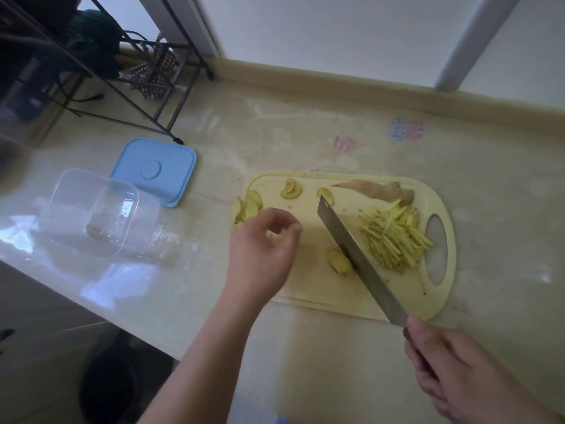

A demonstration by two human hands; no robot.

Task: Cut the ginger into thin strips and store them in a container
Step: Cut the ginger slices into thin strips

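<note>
We work on a pale cream plastic cutting board (321, 289) lying on a glossy beige stone counter (305, 133). Left of the board stand a clear plastic container (101, 214) and its blue lid (154, 171). Our right hand (464, 374) grips a steel cleaver (357, 261), its blade running diagonally across the board. Right of the blade lie the cut yellow ginger strips (394, 237). Our left hand (263, 252), fingers loosely curled and holding nothing we can see, is nearer the fanned ginger slices (246, 206) at the board's left edge.

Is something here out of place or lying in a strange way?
Yes. The clear container lies tipped on its side on the counter, left of the cutting board, so it cannot receive the ginger strips.
</note>
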